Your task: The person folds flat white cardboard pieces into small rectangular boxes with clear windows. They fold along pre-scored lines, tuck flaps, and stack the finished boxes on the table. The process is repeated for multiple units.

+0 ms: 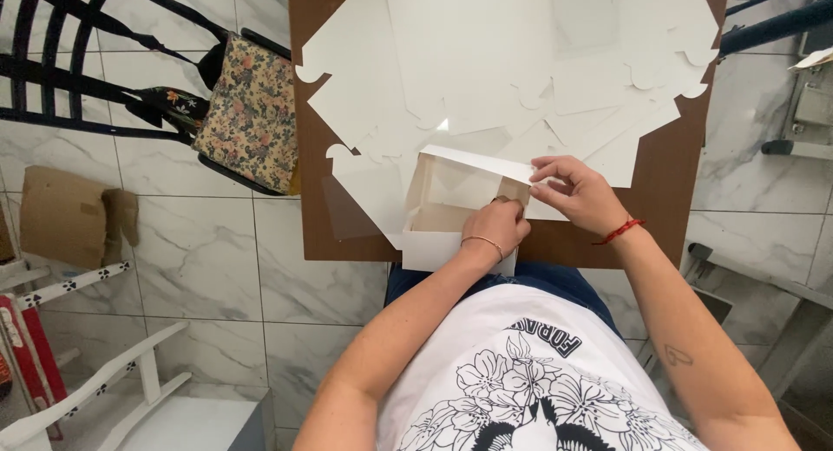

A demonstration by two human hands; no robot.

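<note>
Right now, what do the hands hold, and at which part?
Both hold the white box: left hand presses its right wall, right hand pinches the flap's right end.

White cardboard box point(451, 210), half-folded, open top, upright under left hand point(496, 227); its raised flap pinched by right hand point(577, 193).

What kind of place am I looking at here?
Probably a home or small workshop: a brown table piled with flat white box blanks, marble-look floor tiles, and a black chair with a floral cushion.
</note>
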